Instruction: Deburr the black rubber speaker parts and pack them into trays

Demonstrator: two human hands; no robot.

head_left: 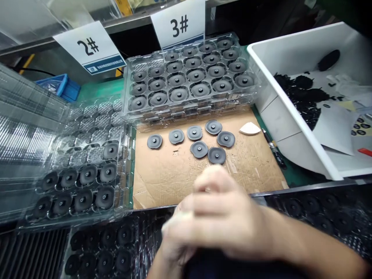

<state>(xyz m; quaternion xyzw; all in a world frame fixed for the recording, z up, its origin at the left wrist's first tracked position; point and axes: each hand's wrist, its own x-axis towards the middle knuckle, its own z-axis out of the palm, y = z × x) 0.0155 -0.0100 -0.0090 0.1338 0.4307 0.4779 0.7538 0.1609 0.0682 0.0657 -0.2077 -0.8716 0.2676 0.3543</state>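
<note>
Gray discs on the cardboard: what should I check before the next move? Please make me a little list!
Seven gray discs lie flat on the cardboard: ok.
Every pocket in view in the upper clear tray holds a disc: ok.
The left clear tray has empty pockets: ok.
The black-handled tool lies off the cardboard: ok.
The right hand is blurred, so what it holds: cannot tell.
</note>
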